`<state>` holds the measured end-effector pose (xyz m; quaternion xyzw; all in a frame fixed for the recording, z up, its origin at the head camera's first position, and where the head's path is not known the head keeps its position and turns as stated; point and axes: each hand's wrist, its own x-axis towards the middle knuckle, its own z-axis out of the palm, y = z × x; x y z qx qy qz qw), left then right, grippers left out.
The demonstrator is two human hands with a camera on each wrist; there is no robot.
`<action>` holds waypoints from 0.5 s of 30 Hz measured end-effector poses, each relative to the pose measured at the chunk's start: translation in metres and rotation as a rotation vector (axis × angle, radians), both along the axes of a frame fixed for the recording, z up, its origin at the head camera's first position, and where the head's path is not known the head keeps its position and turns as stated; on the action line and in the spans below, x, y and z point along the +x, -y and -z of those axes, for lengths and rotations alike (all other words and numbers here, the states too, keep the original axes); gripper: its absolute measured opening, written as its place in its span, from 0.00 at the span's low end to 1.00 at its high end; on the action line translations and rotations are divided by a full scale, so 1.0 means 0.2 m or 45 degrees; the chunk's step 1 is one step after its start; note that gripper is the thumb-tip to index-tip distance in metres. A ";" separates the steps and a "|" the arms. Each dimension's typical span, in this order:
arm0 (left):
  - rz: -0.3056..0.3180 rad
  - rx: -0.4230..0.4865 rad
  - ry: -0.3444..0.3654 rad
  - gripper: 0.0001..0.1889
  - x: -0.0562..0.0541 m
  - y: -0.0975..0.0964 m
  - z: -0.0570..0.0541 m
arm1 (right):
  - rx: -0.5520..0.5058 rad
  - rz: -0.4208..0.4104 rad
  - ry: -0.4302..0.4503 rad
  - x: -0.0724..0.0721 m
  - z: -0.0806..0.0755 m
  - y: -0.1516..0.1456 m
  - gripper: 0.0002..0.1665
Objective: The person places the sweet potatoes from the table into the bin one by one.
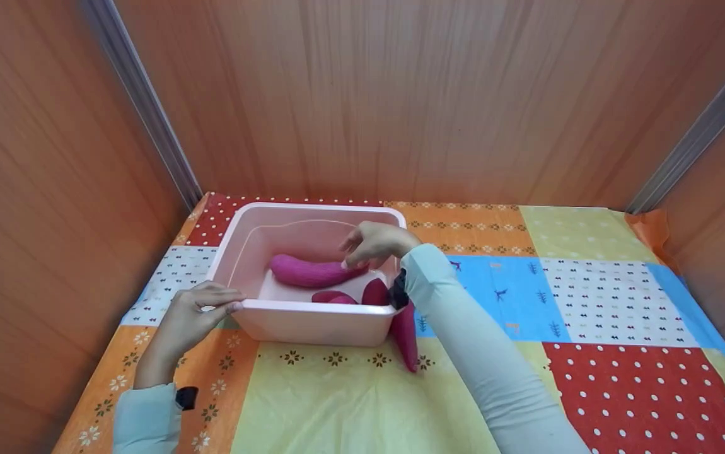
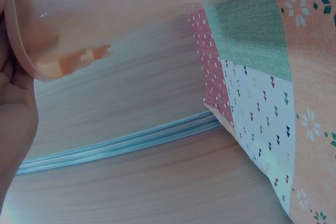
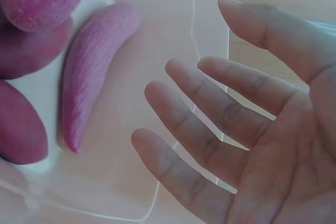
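A pale pink plastic tub [image 1: 312,325] stands on the patterned cloth. My left hand [image 1: 195,315] grips its front left corner, thumb and fingers on the rim; the left wrist view shows only part of that hand [image 2: 13,103] at the edge. Inside the tub lie several purple sweet potatoes, among them a long curved one [image 1: 306,271] and a shorter one [image 1: 334,297] near the front wall. Above them, at the tub's right side, hovers my right hand [image 1: 378,243]. Its fingers [image 3: 194,150] are spread and loosely bent, holding nothing. Another sweet potato [image 1: 405,337] lies outside, against the tub's front right corner.
The patchwork cloth [image 1: 362,397] covers the table under the tub and extends to the right. Wood-grain panels [image 1: 362,101] rise behind and on both sides, joined by grey metal strips [image 1: 148,94] at the corners.
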<state>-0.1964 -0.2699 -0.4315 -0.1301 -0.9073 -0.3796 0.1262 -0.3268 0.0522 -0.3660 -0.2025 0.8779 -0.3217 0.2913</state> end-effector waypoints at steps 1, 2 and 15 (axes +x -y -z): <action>0.003 -0.001 -0.012 0.12 0.00 0.00 0.00 | 0.002 -0.004 -0.007 0.00 0.00 0.00 0.29; 0.006 -0.002 -0.019 0.12 0.00 0.00 0.00 | 0.004 -0.009 -0.015 0.00 0.00 0.00 0.29; 0.007 -0.013 0.028 0.13 -0.01 0.01 -0.01 | -0.007 0.012 -0.038 0.01 -0.01 -0.02 0.27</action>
